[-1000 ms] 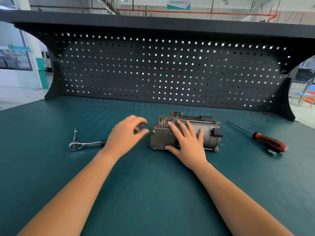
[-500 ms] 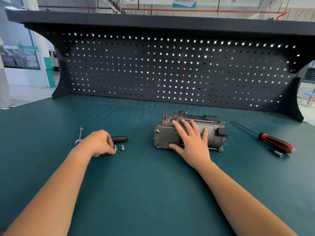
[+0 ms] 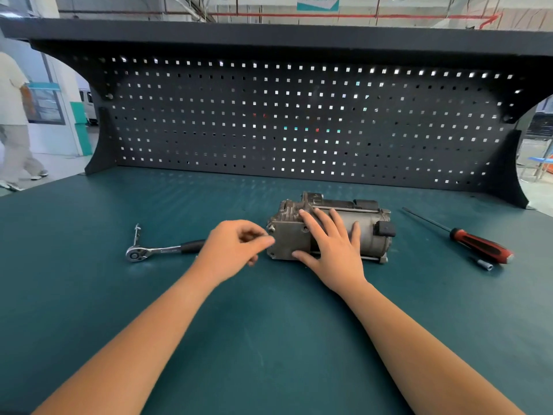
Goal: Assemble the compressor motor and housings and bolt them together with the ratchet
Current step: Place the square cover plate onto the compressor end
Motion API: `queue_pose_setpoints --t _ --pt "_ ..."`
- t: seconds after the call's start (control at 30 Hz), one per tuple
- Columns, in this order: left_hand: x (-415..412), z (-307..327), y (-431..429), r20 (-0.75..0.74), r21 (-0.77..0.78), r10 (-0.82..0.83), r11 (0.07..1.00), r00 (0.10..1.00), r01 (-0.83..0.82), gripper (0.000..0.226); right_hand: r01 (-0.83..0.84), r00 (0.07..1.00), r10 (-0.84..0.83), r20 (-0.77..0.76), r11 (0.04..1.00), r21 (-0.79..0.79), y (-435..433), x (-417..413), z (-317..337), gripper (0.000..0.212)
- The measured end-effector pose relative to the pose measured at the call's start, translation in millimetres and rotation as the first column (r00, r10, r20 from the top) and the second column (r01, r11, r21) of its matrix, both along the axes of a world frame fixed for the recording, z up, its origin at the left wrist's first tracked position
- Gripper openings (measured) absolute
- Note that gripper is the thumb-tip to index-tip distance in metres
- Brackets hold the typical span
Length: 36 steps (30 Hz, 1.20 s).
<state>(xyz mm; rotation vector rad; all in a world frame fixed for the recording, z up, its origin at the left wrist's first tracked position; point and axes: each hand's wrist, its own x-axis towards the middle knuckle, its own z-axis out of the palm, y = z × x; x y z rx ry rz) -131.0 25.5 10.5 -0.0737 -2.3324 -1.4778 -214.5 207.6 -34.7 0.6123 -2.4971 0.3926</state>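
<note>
The grey compressor (image 3: 371, 232) lies on its side in the middle of the green bench, its square end housing (image 3: 285, 239) facing left. My right hand (image 3: 332, 245) rests flat on top of it with straight fingers, the thumb against the housing's lower front edge. My left hand (image 3: 236, 247) hovers just left of the housing, with thumb and fingertips pinched together on what looks like a small bolt, mostly hidden and blurred. A bolt head (image 3: 271, 229) shows at the housing's upper left corner. The ratchet (image 3: 155, 251) lies to the left, its black handle partly behind my left hand.
A short extension bar (image 3: 137, 234) lies by the ratchet head. A red and black screwdriver (image 3: 478, 245) and a small socket (image 3: 485, 264) lie to the right. A black pegboard (image 3: 299, 121) closes off the back. A person (image 3: 12, 115) walks past at far left.
My left hand left the spot by the ratchet handle, where two bolts lay, and moved right to the housing's left face with fingers pinched. My right hand stayed on the compressor.
</note>
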Motion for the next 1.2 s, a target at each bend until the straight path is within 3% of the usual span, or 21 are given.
queue_pose_setpoints --t 0.13,0.3,0.43,0.53,0.73,1.2 --pt "-2 -7 7 0.052 0.128 -0.057 0.990 0.997 0.050 0.023 0.001 1.000 -0.001 -0.004 1.000 -0.005 0 -1 -1 0.075" --pt "-8 -16 6 0.043 -0.068 0.012 0.998 0.999 -0.009 0.017 0.002 1.000 -0.002 -0.003 1.000 -0.003 0 -1 -1 0.074" --pt "-10 -21 18 0.000 -0.168 -0.017 0.986 1.000 0.017 0.020 0.005 1.000 -0.005 -0.007 1.000 -0.003 -1 -1 -1 0.075" --pt "-9 -21 28 -0.003 -0.270 -0.034 0.962 0.999 0.032 0.009 -0.001 1.000 0.001 -0.011 1.000 -0.010 0 -2 -2 0.074" --pt "-14 -6 40 0.019 -0.444 0.006 0.896 1.000 0.003 0.026 -0.010 0.999 0.009 -0.035 0.999 -0.033 0 -2 -3 0.071" --pt "-35 -19 54 0.075 -0.406 0.013 0.914 0.997 0.018 0.029 0.009 1.000 -0.009 -0.022 1.000 -0.013 1 -1 -1 0.069"
